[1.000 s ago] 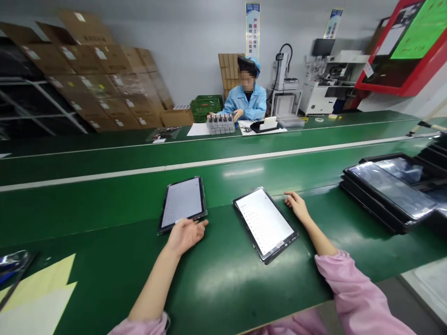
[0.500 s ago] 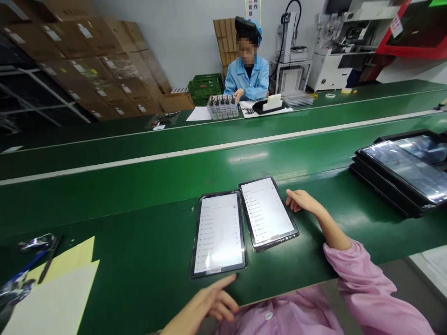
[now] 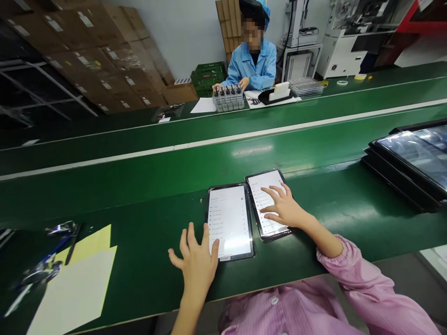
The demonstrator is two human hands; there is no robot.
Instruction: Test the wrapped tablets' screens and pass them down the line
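Observation:
Two tablets with lit white list screens lie side by side on the green bench [image 3: 146, 260]. Beside the lower left corner of the left tablet [image 3: 230, 218] is my left hand [image 3: 196, 258], fingers spread, one fingertip overlapping the screen's edge. Over the right tablet [image 3: 260, 184], which is tilted a little, my right hand [image 3: 284, 207] stretches its fingers and covers part of the screen. Whether its fingertips touch the glass I cannot tell. Neither hand holds anything.
Yellow and white paper sheets [image 3: 78, 284] lie at the left, with a pen and shiny tools [image 3: 42, 272] on them. Stacked black trays with screens [image 3: 412, 158] stand at the right. Across the bench sits a person in blue [image 3: 253, 65], hands at a clear box of small parts [image 3: 228, 100].
My right hand has moved left from beside the right tablet to over its screen, fingers spreading. My left hand has risen and opened beside the left tablet. The view has tilted down.

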